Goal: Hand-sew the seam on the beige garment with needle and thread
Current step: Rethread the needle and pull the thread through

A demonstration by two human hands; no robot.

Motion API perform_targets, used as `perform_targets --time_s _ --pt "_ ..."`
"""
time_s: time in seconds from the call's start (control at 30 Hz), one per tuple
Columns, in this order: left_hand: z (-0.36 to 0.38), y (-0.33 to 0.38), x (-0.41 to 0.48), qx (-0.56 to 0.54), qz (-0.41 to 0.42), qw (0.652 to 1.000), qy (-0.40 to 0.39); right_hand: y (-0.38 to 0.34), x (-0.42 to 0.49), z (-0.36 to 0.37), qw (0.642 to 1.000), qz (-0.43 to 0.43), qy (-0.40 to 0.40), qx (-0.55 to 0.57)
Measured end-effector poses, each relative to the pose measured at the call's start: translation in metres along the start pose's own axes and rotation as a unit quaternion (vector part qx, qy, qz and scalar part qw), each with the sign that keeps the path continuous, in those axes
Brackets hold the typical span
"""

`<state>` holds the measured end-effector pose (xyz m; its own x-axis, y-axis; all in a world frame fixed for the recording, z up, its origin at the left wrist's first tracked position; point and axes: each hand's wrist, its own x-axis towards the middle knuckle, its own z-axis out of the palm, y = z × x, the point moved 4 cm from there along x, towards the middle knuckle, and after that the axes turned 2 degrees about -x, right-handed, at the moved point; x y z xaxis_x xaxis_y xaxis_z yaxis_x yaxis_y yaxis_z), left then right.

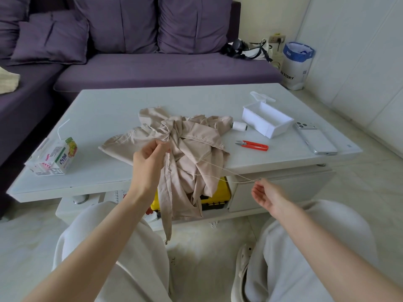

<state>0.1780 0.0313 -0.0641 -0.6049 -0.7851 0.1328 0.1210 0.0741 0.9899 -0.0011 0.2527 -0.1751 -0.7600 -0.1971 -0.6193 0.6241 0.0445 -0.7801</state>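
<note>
The beige garment (pixel 192 140) lies crumpled on the white table (pixel 104 110), and part of it hangs over the front edge. My left hand (pixel 150 159) pinches a seam edge of the garment at the table's front. My right hand (pixel 265 194) is off to the right, below the table edge, pinching the end of a pale thread (pixel 222 172) that runs taut back to the fabric. The needle is too small to make out. A white thread spool (pixel 238 126) lies beside the garment.
Red thread snips (pixel 254 145), an open white plastic box (pixel 267 120) and a phone (pixel 316 138) sit on the table's right side. A drink carton with a straw (pixel 55 156) stands at the left. A purple sofa (pixel 152 68) is behind. A yellow toolbox (pixel 220 196) sits under the table.
</note>
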Motion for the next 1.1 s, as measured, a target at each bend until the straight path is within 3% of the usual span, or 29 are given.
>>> perform_targets --time_s 0.2,0.27,0.33,0.4,0.43,0.5,0.57,0.67,0.97,1.1 --pt "0.011 0.019 0.000 -0.010 0.050 0.998 -0.025 0.013 0.001 -0.005 0.999 0.033 -0.040 0.001" --pt "0.014 0.022 -0.001 0.007 0.052 0.997 -0.049 0.013 -0.008 -0.004 0.991 0.039 -0.098 -0.077" --pt "0.018 0.022 -0.002 0.030 0.050 0.996 -0.073 0.013 -0.018 -0.001 0.954 0.009 -0.115 -0.278" --pt "0.022 0.024 -0.005 0.065 0.053 0.990 -0.114 0.001 -0.024 0.005 0.885 -0.125 -0.047 -0.446" --pt "0.025 0.023 -0.006 0.091 0.057 0.984 -0.142 -0.010 -0.032 0.013 0.861 -0.214 -0.014 -0.461" --pt "0.032 0.023 -0.009 0.155 0.059 0.966 -0.199 -0.028 -0.058 0.035 0.867 -0.327 -0.047 -0.373" --pt "0.040 0.023 -0.012 0.201 0.063 0.949 -0.236 -0.039 -0.091 0.066 0.880 -0.323 -0.193 -0.289" --pt "0.046 0.027 -0.015 0.212 0.067 0.939 -0.261 -0.044 -0.124 0.098 0.845 -0.301 -0.357 -0.261" --pt "0.032 0.015 -0.010 0.275 0.055 0.909 -0.308 -0.043 -0.112 0.083 0.842 -0.296 -0.303 -0.334" --pt "0.034 0.008 -0.010 0.314 0.080 0.887 -0.327 -0.039 -0.105 0.076 0.821 -0.286 -0.284 -0.405"
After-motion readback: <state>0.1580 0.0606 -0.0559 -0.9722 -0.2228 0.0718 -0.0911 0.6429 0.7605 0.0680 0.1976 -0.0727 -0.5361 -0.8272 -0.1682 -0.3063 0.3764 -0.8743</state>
